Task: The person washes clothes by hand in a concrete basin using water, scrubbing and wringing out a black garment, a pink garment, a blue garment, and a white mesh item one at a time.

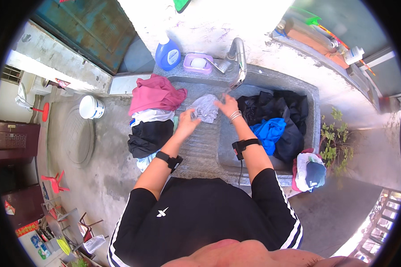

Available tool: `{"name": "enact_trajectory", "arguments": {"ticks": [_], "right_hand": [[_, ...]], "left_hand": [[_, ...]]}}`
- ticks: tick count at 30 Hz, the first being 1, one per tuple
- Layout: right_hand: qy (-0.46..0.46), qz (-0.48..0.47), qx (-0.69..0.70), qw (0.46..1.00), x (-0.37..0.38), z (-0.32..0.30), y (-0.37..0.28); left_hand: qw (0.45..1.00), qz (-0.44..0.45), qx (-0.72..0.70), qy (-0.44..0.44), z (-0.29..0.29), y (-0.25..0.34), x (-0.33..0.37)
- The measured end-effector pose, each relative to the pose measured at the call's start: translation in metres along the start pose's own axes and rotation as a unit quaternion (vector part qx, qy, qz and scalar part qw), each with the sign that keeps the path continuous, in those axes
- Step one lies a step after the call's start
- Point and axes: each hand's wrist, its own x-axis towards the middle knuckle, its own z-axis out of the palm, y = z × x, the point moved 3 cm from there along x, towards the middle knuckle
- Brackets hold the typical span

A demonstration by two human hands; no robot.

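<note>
A pale grey, wet-looking cloth lies crumpled on the ribbed washboard part of a stone sink. My left hand hovers at its left edge, fingers apart and slightly curled. At the cloth's right edge, just below the tap, my right hand has its thumb and fingers spread; whether the thumb touches the cloth I cannot tell. Neither hand visibly grips anything. Dark clothes and a bright blue garment fill the basin on the right.
Left of the washboard are piled a pink garment and a black one. Behind stand a blue detergent bottle and a lilac soap box. More clothes hang over the right front corner. A white bucket stands on the floor.
</note>
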Motion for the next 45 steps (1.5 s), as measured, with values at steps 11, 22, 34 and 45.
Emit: {"name": "enact_trajectory", "arguments": {"ticks": [11,22,34,45], "right_hand": [[-0.150,0.144,0.357,0.911,-0.012,-0.025,-0.026],[-0.178,0.000,-0.009,0.984,-0.048,0.016,-0.008],[-0.275,0.179,0.662,0.674,0.010,-0.058,-0.052],[-0.061,0.257,0.280,0.923,0.003,-0.003,0.044]], "left_hand": [[0.960,0.099,0.234,0.122,0.008,0.019,0.006],[0.989,0.064,-0.021,0.133,-0.006,0.016,0.045],[0.933,0.017,-0.351,-0.074,0.001,0.011,0.036],[0.969,-0.091,-0.189,0.130,0.009,-0.012,0.049]]}}
